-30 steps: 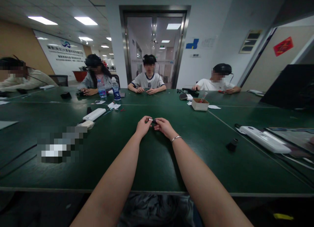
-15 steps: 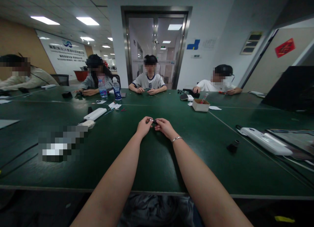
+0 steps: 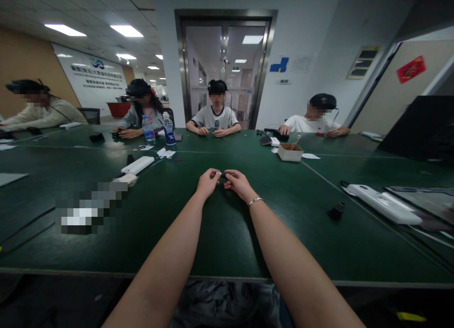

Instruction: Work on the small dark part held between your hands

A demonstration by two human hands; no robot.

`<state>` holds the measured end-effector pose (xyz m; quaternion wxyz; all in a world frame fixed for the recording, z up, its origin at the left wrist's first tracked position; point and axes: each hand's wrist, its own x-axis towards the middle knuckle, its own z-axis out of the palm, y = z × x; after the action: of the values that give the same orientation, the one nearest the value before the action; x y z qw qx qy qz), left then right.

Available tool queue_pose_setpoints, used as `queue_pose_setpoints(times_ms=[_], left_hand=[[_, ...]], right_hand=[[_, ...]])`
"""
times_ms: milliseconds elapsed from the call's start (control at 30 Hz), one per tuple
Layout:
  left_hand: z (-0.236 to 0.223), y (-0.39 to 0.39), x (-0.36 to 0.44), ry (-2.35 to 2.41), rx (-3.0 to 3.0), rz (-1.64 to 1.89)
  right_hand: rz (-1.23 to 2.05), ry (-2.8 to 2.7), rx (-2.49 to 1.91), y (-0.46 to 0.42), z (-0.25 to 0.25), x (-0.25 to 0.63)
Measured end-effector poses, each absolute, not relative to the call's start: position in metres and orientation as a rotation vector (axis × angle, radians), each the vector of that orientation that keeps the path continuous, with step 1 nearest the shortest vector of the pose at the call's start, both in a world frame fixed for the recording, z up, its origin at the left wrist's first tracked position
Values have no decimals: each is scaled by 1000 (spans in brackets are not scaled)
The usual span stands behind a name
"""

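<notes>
A small dark piece (image 3: 223, 175) with a whitish end is sitting between the fingertips, just above the green table (image 3: 230, 238), and both hands are working in close around it. The left hand (image 3: 207, 182) is pinching at the pale end, thumb and fingers closing on it; the right hand (image 3: 240, 182) is gripping the dark end, its lower fingers curling underneath. So the piece is getting support from both sides, and neither hand is carrying it alone. It's showing very small and dim from here, so whether its two ends are joined or merely meeting, I can't tell.

Moving outward, a silvery bracelet (image 3: 255, 201) is circling the right wrist. Off to the right, a black flared object (image 3: 336, 211) is standing near a white power strip (image 3: 383, 203). Farther out, a small open box (image 3: 290, 153) is holding something slim, two bottles (image 3: 169, 130) are standing left, and a person (image 3: 215, 119) is sitting opposite.
</notes>
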<state>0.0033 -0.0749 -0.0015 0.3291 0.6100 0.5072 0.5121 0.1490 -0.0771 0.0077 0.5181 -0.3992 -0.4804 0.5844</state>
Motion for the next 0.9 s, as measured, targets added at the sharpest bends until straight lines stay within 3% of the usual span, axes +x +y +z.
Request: queue_pose_setpoints(times_ms=[433, 900], left_hand=[[7, -84, -6, 1699, 1705, 1201], [-1, -70, 3, 1180, 1599, 1387]], right_hand=[[1426, -1270, -882, -83, 12, 151], [1466, -1119, -982, -79, 13, 149]])
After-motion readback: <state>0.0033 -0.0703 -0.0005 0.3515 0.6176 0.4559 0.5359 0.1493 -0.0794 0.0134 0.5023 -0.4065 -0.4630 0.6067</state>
